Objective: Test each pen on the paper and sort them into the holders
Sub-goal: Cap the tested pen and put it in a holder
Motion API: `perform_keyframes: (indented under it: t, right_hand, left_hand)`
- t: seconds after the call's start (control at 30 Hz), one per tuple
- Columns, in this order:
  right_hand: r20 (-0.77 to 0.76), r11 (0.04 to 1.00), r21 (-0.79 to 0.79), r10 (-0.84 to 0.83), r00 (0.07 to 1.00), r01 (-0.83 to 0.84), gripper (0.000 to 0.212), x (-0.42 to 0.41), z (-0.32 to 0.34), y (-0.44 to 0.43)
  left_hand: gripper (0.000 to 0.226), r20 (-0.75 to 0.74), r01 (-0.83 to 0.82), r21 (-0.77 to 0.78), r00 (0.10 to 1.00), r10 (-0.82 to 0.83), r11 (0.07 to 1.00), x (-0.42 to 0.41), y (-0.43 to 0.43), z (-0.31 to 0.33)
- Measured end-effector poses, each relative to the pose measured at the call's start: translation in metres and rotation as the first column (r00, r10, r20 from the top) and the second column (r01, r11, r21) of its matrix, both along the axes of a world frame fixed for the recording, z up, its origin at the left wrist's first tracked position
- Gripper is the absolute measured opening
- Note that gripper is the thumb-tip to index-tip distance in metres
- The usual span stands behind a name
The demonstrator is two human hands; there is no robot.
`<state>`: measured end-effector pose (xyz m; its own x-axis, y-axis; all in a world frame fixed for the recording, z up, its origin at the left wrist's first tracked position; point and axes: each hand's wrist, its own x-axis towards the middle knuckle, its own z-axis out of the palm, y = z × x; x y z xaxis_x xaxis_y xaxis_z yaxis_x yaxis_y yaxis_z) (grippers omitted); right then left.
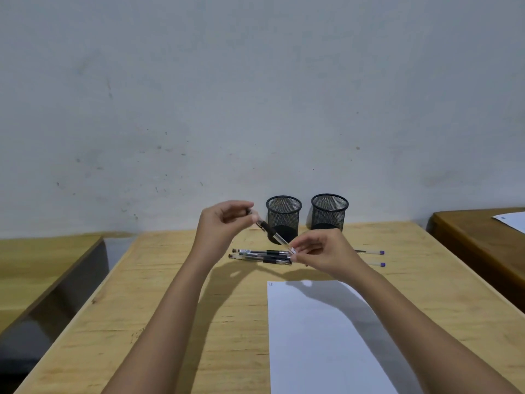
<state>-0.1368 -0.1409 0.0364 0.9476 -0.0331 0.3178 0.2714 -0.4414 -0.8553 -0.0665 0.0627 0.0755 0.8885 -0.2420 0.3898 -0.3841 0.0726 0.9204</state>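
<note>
Both hands hold one clear pen with a black grip above the table, slanting down to the right. My left hand pinches its upper, cap end; my right hand pinches its lower end. Under it lie three black pens side by side. Two purple-capped pens lie to the right, partly hidden by my right hand. A white sheet of paper lies in front with a small scribble at its top left corner. Two black mesh holders, left and right, stand at the back by the wall.
The wooden table runs from the wall to the near edge. A lower wooden surface sits to the left across a gap. Another wooden desk with a paper on it stands at the right.
</note>
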Motion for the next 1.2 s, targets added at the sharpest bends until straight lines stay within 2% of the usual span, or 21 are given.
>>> perform_keyframes:
  t: [0.07, 0.13, 0.23, 0.3, 0.4, 0.43, 0.5, 0.6, 0.67, 0.8, 0.93, 1.07, 1.2]
  right_hand:
    - [-0.024, 0.997, -0.076, -0.007, 1.0, 0.006, 0.026, 0.008, 0.002, 0.004]
    - [-0.017, 0.997, -0.064, -0.04, 0.999, 0.039, 0.027, 0.019, 0.004, 0.008]
    - [0.043, 0.982, 0.102, -0.167, 0.985, 0.162, 0.026, 0.036, 0.003, 0.005]
    - [0.084, 0.937, 0.271, -0.251, 0.964, 0.22, 0.026, 0.047, 0.002, -0.002]
    - [0.094, 0.851, 0.435, -0.368, 0.925, 0.295, 0.017, 0.067, 0.001, -0.015]
    - [0.078, 0.821, 0.477, -0.395, 0.915, 0.313, 0.01, 0.073, 0.0, -0.017]
    - [0.058, 0.783, 0.519, -0.431, 0.9, 0.342, 0.011, 0.088, 0.001, -0.021]
    - [0.106, 0.836, 0.344, -0.488, 0.866, 0.428, 0.012, 0.105, 0.0, -0.023]
    - [0.133, 0.848, 0.266, -0.503, 0.854, 0.458, 0.006, 0.112, -0.002, -0.024]
    - [0.164, 0.885, 0.095, -0.465, 0.87, 0.455, 0.012, 0.119, -0.005, -0.025]
    - [0.112, 0.904, -0.121, -0.399, 0.91, 0.411, 0.028, 0.123, -0.006, -0.024]
    - [0.103, 0.896, -0.175, -0.396, 0.912, 0.409, 0.029, 0.126, -0.005, -0.024]
    - [0.072, 0.896, -0.194, -0.393, 0.917, 0.399, 0.029, 0.125, -0.001, -0.025]
  left_hand:
    - [0.023, 0.038, 0.015, 0.025, 0.999, -0.016, 1.0, 0.004, -0.015, 0.013]
    - [0.02, 0.082, 0.038, 0.047, 0.996, -0.041, 0.998, 0.009, -0.031, 0.023]
    - [0.007, 0.065, 0.089, -0.017, 0.994, -0.088, 0.996, 0.022, -0.051, 0.028]
    - [0.014, 0.039, 0.046, -0.017, 0.998, -0.045, 0.999, 0.039, -0.057, 0.021]
    - [0.025, 0.069, -0.052, 0.266, 0.997, 0.035, 0.962, 0.063, -0.06, 0.0]
    - [0.038, 0.054, -0.066, 0.372, 0.997, 0.05, 0.926, 0.071, -0.062, -0.01]
    - [0.06, -0.004, -0.029, 0.472, 0.999, 0.035, 0.881, 0.085, -0.066, -0.029]
    - [0.066, 0.019, 0.007, 0.528, 1.0, -0.02, 0.849, 0.099, -0.073, -0.048]
    - [0.048, 0.026, 0.03, 0.502, 0.998, -0.05, 0.864, 0.104, -0.077, -0.054]
    - [0.023, 0.01, 0.084, 0.416, 0.995, -0.097, 0.905, 0.108, -0.082, -0.06]
    - [0.028, 0.02, 0.109, 0.34, 0.992, -0.123, 0.934, 0.111, -0.084, -0.065]
    - [0.038, -0.019, 0.129, 0.293, 0.992, -0.129, 0.947, 0.116, -0.083, -0.069]
    - [0.033, -0.026, 0.141, 0.271, 0.99, -0.139, 0.952, 0.117, -0.082, -0.068]
